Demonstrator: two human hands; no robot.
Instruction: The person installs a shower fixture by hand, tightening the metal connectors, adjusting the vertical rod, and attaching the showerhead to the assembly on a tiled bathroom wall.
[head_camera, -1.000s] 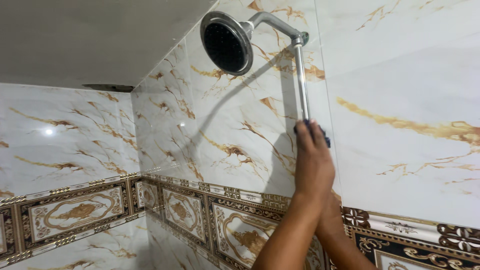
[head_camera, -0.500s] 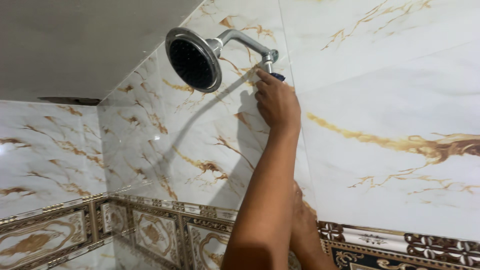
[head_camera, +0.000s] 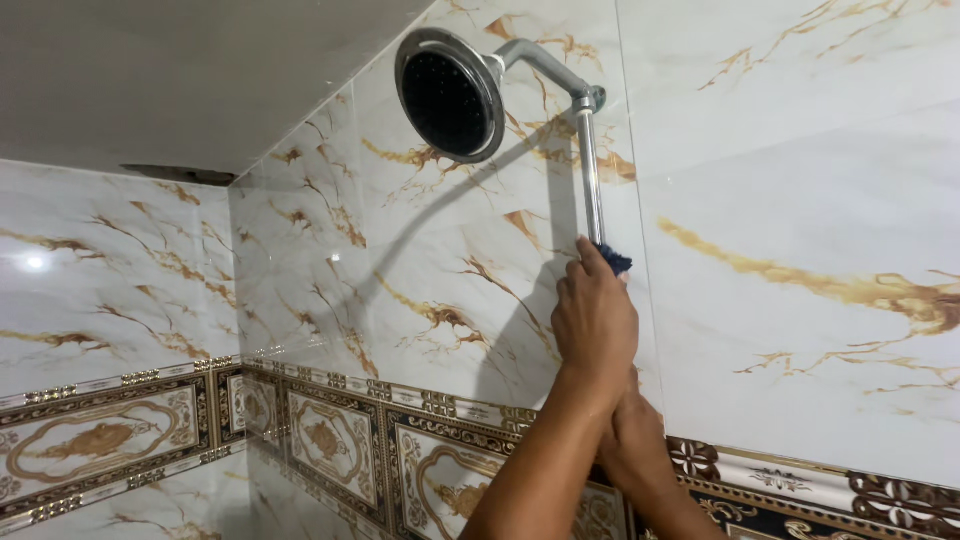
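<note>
1. Gripping a dark blue cloth, the upper hand is clenched around the upright chrome shower pipe, partway up it; which hand this is cannot be told from the crossed forearms.
2. Pressing too hard sideways could, I judge, strain the elbow joint at the pipe's top.
3. Above and left of the pipe, the round chrome shower head with a black face might swivel if the pipe twists.
4. Below the pipe, the lower hand sits at its foot; its grip is hidden.
5. Beside the pipe, glossy white marble-pattern wall tiles offer a slipping hand no hold.
</note>
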